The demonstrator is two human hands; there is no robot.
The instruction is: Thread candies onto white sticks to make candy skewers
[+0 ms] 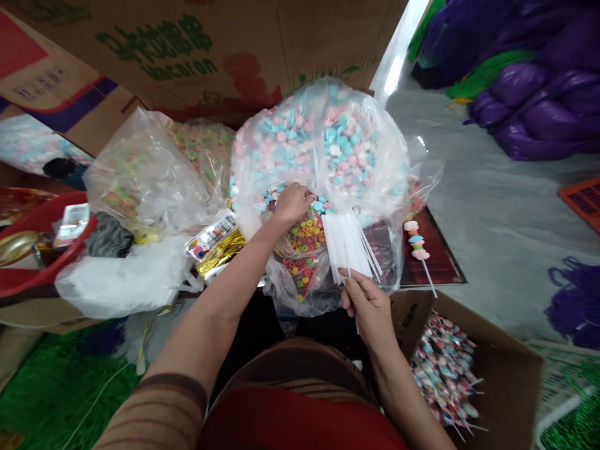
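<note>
My left hand (294,203) reaches into the open mouth of a big clear bag of pink, blue and white candies (347,144). Its fingers are curled down among the pieces, and whatever they grip is hidden. Just below lie small ring-shaped candies (307,240) in yellow, orange and red. My right hand (368,306) is closed in a pinch on a thin white stick (357,326), beside a fanned bundle of white sticks (349,247). A finished candy skewer (416,244) rests at the table's right edge.
A cardboard box of wrapped skewers (445,369) stands low on the right. Behind the bags rises a large printed carton (262,56). Further left are another candy bag (145,175), gold ties (220,253), white plastic bags (131,275) and a red basin (70,256).
</note>
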